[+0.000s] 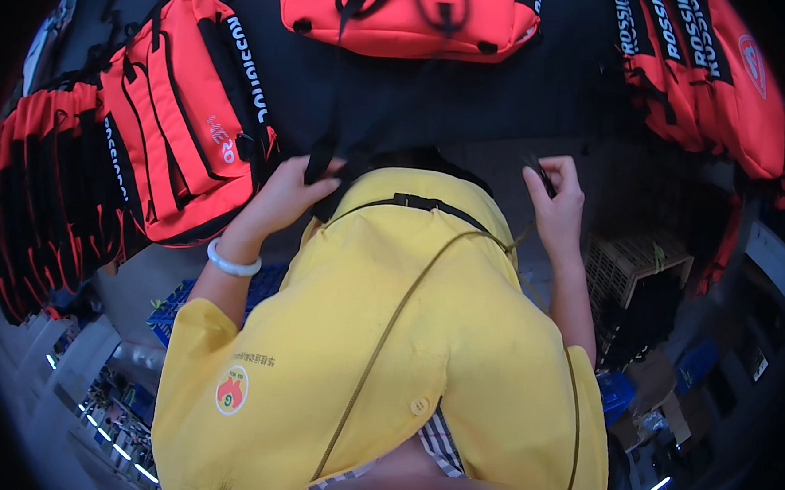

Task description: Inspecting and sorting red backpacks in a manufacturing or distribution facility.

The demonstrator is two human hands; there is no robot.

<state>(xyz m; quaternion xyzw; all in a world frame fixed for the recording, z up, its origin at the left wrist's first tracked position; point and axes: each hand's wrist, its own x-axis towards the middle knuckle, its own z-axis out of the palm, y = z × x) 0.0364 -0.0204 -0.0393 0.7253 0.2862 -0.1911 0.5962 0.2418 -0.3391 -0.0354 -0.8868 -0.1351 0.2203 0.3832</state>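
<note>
My left hand (299, 190), with a pale bangle (233, 260) at the wrist, is closed on a black strap (322, 158) at the table's near edge. Blurred by motion, that strap runs up toward a red bag (410, 35) lying ahead on the dark table. On the other side of my body my right hand (558, 199) is raised, thumb and fingers pinched on a small dark thing (547, 178); its kind cannot be made out. Black loops hang over the red bag's near side. Neither hand touches its red fabric.
Red and black backpacks (179, 114) stand in a row at the left; more bags (686, 70) lean together at the right. Below the dark tabletop (542, 98) are a slatted crate (636, 262) on the right and a blue crate (266, 290) on the left. A brown cord (388, 325) crosses my yellow shirt.
</note>
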